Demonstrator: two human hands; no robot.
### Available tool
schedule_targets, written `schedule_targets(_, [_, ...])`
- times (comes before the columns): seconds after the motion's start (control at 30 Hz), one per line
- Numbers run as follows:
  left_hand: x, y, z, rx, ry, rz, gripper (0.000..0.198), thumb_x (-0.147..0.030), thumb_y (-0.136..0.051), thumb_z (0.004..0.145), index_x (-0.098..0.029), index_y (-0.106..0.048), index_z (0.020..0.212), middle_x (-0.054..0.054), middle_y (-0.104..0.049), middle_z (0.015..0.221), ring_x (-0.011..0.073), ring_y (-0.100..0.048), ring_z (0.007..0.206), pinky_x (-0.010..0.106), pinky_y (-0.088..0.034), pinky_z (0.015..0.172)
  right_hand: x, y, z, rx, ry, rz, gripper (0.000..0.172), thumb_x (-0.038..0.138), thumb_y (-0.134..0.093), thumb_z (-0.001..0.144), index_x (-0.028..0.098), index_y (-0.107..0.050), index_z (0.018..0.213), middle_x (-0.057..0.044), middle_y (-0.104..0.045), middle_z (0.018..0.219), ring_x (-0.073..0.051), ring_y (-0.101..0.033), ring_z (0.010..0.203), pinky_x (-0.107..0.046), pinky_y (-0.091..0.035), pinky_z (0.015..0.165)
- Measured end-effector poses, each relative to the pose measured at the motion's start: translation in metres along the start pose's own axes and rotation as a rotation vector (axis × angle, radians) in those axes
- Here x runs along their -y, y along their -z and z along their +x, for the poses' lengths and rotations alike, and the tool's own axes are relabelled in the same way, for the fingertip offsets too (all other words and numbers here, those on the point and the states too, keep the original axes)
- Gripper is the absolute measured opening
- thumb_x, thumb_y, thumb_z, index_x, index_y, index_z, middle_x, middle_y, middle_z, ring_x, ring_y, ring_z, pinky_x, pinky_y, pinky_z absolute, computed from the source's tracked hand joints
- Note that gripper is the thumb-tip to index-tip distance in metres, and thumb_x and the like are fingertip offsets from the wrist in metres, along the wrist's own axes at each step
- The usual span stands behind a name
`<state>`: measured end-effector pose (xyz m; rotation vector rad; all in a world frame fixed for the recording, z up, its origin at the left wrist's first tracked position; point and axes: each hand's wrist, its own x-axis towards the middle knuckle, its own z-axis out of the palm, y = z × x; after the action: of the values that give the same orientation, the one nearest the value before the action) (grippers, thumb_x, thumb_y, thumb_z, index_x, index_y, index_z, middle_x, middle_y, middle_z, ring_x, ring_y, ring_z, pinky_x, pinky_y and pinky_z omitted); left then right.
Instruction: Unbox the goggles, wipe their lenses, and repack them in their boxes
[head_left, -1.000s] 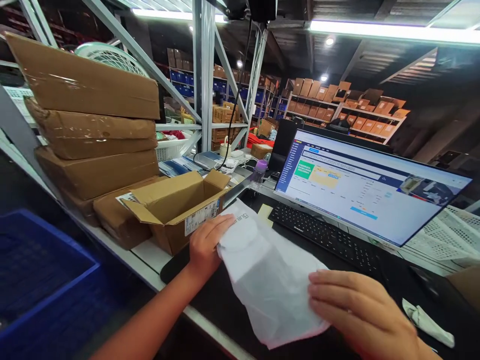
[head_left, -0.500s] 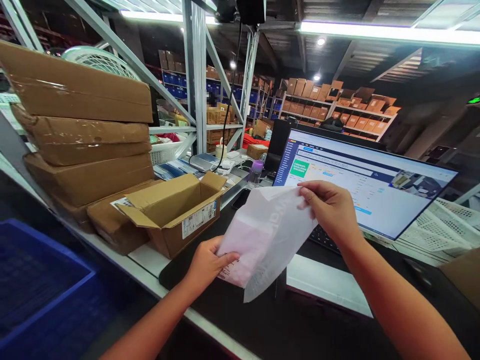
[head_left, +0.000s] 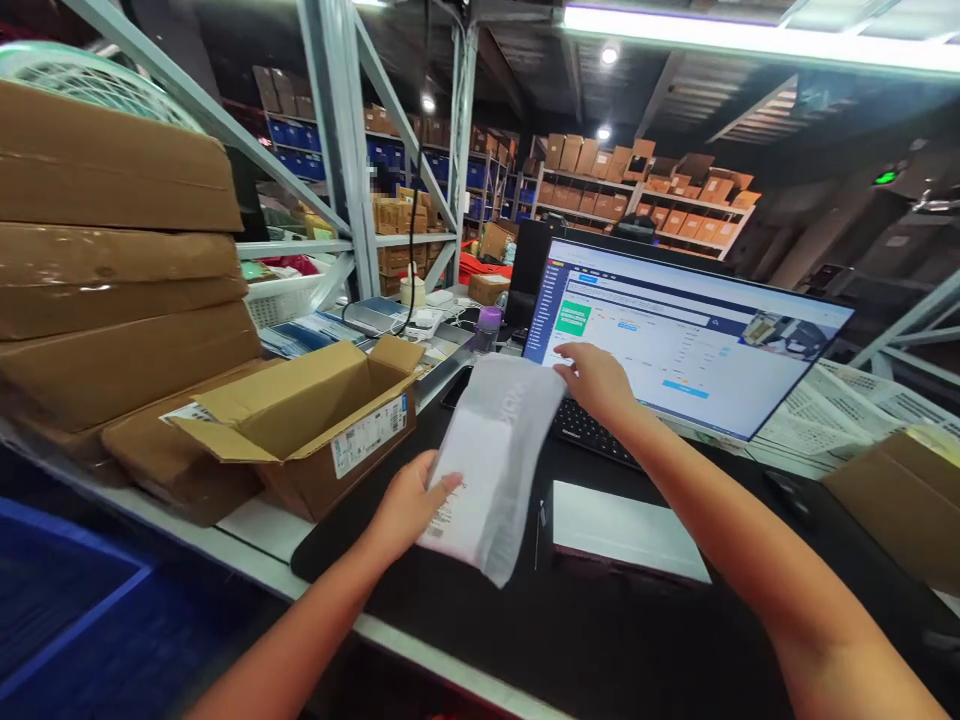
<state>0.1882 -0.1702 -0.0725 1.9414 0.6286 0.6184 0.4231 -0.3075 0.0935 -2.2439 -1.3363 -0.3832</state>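
Bag: white poly bag (head_left: 495, 460), held clear of the black mat (head_left: 600, 630) and tilted, its top end toward the monitor (head_left: 682, 340).
Left hand: left hand (head_left: 409, 505) clasps the bag's lower end, thumb on top beside a printed label (head_left: 444, 520).
Right hand: right hand (head_left: 596, 380) pinches the upper corner, above the keyboard (head_left: 592, 437).
Grip: the film looks thin and limp, so a firm pinch at both ends with light tension should stop it sagging. Thumb is best kept off the label.
Position: the bag spans the two hands, left low and near, right high and far. It is just right of the open box (head_left: 315, 420), and a flat white sheet (head_left: 626, 520) lies under the right forearm.
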Motion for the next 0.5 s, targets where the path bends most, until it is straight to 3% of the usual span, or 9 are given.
schedule_targets(0.1, [0.009,-0.002,0.009,-0.098,0.034,0.182,0.059,-0.04,-0.058,0.081,-0.007,-0.052,0.129,0.026,-0.065,0.12,0.0405,-0.066,0.11,0.057,-0.05,0.093,-0.021,0.005,-0.018,0.119,0.012,-0.022,0.029,0.023,-0.066,0.09,0.018,-0.07,0.119,-0.012,-0.07,0.12,-0.028,-0.068,0.102,-0.042,-0.052,0.091])
schedule_targets(0.17, [0.009,-0.004,0.007,-0.146,0.016,0.281,0.066,-0.034,-0.061,0.079,-0.006,-0.046,0.137,0.032,-0.046,0.144,0.0477,-0.047,0.133,0.067,-0.035,0.107,-0.038,0.018,-0.048,0.308,0.079,0.013,0.041,0.033,-0.071,0.087,0.022,-0.067,0.127,-0.01,-0.07,0.122,-0.027,-0.067,0.107,-0.039,-0.052,0.094])
schedule_targets(0.23, [0.004,-0.01,0.001,-0.129,-0.102,0.385,0.065,-0.032,-0.065,0.08,-0.01,-0.047,0.139,0.027,-0.029,0.158,0.0474,-0.03,0.145,0.066,-0.023,0.116,-0.054,0.029,-0.087,0.562,0.165,0.053,0.077,0.046,-0.081,0.076,0.024,-0.053,0.144,-0.011,-0.059,0.141,-0.031,-0.058,0.126,-0.042,-0.046,0.106])
schedule_targets(0.3, [-0.007,-0.021,-0.005,-0.023,-0.272,0.468,0.065,-0.038,-0.065,0.084,-0.015,-0.046,0.142,0.022,-0.029,0.161,0.0419,-0.029,0.147,0.06,-0.023,0.119,-0.067,0.033,-0.129,0.732,0.172,0.044,0.117,0.054,-0.09,0.058,0.025,-0.034,0.156,-0.014,-0.041,0.157,-0.037,-0.041,0.141,-0.049,-0.035,0.115])
schedule_targets(0.37, [-0.019,-0.034,-0.006,0.16,-0.385,0.491,0.072,-0.045,-0.063,0.088,-0.017,-0.037,0.148,0.021,-0.036,0.158,0.0364,-0.038,0.144,0.055,-0.032,0.117,-0.075,0.031,-0.164,0.751,0.09,-0.002,0.128,0.046,-0.093,0.053,0.024,-0.025,0.159,-0.016,-0.036,0.158,-0.04,-0.037,0.142,-0.052,-0.032,0.117])
schedule_targets(0.43, [-0.031,-0.048,-0.002,0.349,-0.386,0.472,0.088,-0.049,-0.067,0.084,-0.017,-0.026,0.153,0.022,-0.036,0.158,0.0345,-0.039,0.144,0.052,-0.036,0.116,-0.081,0.027,-0.189,0.671,-0.004,-0.022,0.122,0.033,-0.089,0.059,0.023,-0.021,0.16,-0.017,-0.041,0.153,-0.037,-0.042,0.138,-0.051,-0.033,0.115])
schedule_targets(0.5, [-0.04,-0.059,0.005,0.477,-0.359,0.47,0.109,-0.05,-0.078,0.072,-0.015,-0.017,0.156,0.025,-0.028,0.161,0.0368,-0.031,0.148,0.053,-0.032,0.118,-0.087,0.027,-0.206,0.55,-0.066,0.011,0.117,0.026,-0.083,0.065,0.025,-0.015,0.161,-0.015,-0.045,0.149,-0.035,-0.044,0.137,-0.052,-0.032,0.117])
